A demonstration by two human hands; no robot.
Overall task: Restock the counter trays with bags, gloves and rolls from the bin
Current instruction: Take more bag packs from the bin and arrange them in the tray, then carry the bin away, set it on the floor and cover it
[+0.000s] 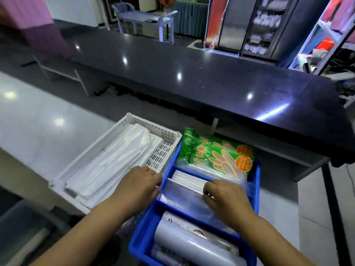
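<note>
A blue divided tray (256,181) stands in front of me. Green glove packets (215,154) lean in its far compartment, clear plastic bags (182,196) lie in the middle one, and plastic rolls (192,244) fill the near one. My left hand (140,181) grips the tray's left wall. With curled fingers, my right hand (224,196) presses on the clear bags in the middle compartment. To the left, a white perforated tray (165,150) holds flat white bags (115,160).
A long black counter (172,73) runs across behind the trays. A grey bin (17,227) sits at the lower left. A white cart (146,18) and metal shelves (255,25) stand beyond the counter. Pale floor shows at the left and right.
</note>
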